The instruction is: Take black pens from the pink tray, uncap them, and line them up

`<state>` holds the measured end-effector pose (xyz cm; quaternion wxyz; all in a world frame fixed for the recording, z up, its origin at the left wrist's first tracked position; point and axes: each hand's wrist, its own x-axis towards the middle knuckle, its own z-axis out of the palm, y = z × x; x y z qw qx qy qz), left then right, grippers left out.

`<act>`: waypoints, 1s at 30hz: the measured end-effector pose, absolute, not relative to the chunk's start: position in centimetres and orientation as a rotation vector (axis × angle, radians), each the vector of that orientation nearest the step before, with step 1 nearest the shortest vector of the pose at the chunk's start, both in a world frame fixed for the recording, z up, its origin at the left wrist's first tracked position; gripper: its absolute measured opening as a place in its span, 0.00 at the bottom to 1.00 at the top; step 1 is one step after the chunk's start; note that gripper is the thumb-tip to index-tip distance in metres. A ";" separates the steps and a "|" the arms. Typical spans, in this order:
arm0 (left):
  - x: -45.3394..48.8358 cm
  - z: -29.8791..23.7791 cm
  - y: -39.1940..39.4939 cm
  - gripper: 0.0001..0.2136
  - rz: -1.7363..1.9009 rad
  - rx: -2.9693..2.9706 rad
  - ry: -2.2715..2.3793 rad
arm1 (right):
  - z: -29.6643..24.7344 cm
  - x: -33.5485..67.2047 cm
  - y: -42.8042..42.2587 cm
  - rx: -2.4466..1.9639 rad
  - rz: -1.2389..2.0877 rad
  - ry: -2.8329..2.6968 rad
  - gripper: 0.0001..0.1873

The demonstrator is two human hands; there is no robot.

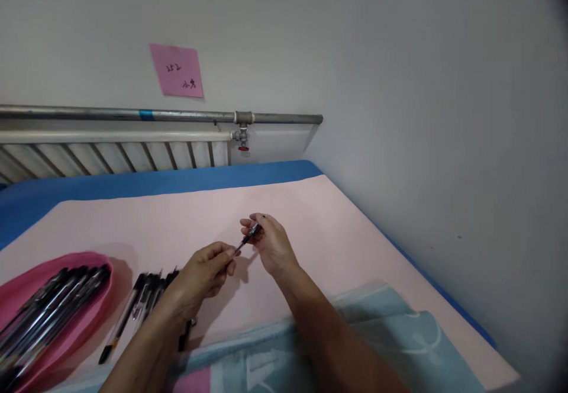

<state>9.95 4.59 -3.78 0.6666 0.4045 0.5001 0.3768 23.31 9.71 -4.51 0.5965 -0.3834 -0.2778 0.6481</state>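
In front of me, a pen (247, 238) with a black end and a clear barrel slants between both hands, above the pink surface. My left hand (207, 273) pinches its lower end between thumb and fingers. Around its black upper end, the thumb and fingers of my right hand (273, 244) are closed. Several more pens (128, 313) lie loosely side by side to the left, partly hidden by my left forearm. A bright pink container (109, 298) at the far left holds a bundle of similar pens (57, 310).
A pale pink sheet (177, 221) covers the blue table (213, 179). Light blue patterned cloth (399, 328) lies at the near edge under my arms. Behind are a radiator (102, 157), a metal pipe (186, 116) with a valve, and a pink note (177, 70). A wall rises at right.
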 end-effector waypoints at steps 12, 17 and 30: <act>9.3 -4.5 4.0 0.14 0.836 0.851 1.117 | -4.7 23.6 10.2 -0.906 1.459 -0.552 0.06; 9.2 -4.6 4.0 0.14 1.000 0.842 1.126 | -3.9 23.0 8.9 -1.066 1.687 -0.829 0.08; 10.1 -4.2 3.7 0.14 1.020 0.857 1.192 | -4.8 21.3 8.1 -0.904 1.748 -0.883 0.09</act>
